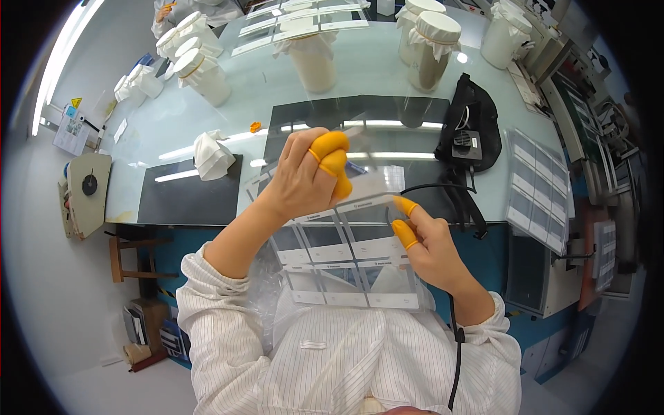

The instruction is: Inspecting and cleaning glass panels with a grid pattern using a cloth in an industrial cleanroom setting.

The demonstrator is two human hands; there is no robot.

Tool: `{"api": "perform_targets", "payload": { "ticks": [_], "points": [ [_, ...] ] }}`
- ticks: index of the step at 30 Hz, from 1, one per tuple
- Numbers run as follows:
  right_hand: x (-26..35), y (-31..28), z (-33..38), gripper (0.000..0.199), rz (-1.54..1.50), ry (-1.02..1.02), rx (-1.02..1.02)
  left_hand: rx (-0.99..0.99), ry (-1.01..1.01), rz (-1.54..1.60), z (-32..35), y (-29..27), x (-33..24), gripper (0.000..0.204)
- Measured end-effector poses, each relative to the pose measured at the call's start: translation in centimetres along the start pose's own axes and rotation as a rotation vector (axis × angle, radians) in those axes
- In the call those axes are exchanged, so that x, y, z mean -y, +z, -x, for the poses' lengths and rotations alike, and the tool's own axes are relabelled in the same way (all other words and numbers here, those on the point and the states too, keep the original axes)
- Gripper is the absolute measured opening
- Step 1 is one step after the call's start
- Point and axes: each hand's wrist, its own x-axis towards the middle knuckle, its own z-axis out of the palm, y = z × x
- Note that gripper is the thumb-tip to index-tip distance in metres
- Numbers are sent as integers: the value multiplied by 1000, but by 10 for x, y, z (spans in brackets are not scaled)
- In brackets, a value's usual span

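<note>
My left hand [301, 173], with yellow finger cots on several fingers, is closed above the far part of a clear panelled sheet [332, 254]. A pale, blurred piece shows beside its fingertips, too smeared to name. The sheet has rectangular windows with white printed strips and slants from the table's near edge toward my lap. At its right edge is my right hand [432, 252], its yellow-capped thumb and index finger apart, close to or touching the sheet. Under and beyond my left hand lies a whitish translucent piece [387, 180], partly covered.
Cloth-covered white jars [202, 79] stand at the back, with more panelled sheets [311, 24] among them. A crumpled white cloth [213, 155] lies on a dark mat [180, 200]. At right are a black pouch [474, 128] with a cable and a stack of clear sheets [536, 187]. Another person [197, 12] is at far left.
</note>
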Motion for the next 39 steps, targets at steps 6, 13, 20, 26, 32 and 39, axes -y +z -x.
{"api": "perform_targets", "payload": {
  "ticks": [6,13,20,26,32,39],
  "points": [
    [-26,-18,-11,32,-28,-86,-131,78,-254,319,23,-16,-52,24],
    [-21,-13,-1,33,-11,-226,-43,-61,-401,111,-23,-1,-8,38],
    [-17,-5,6,31,-118,-201,11,35,-277,43,-27,10,2,26],
    [-26,-3,8,30,-174,-39,-59,160,-166,19,11,3,-41,18],
    [-20,-15,-9,29,-181,-45,233,219,-388,73,24,-18,-61,16],
    [18,-2,-49,21,-150,-275,-21,-47,-446,169,11,-16,-63,18]
  ]
}}
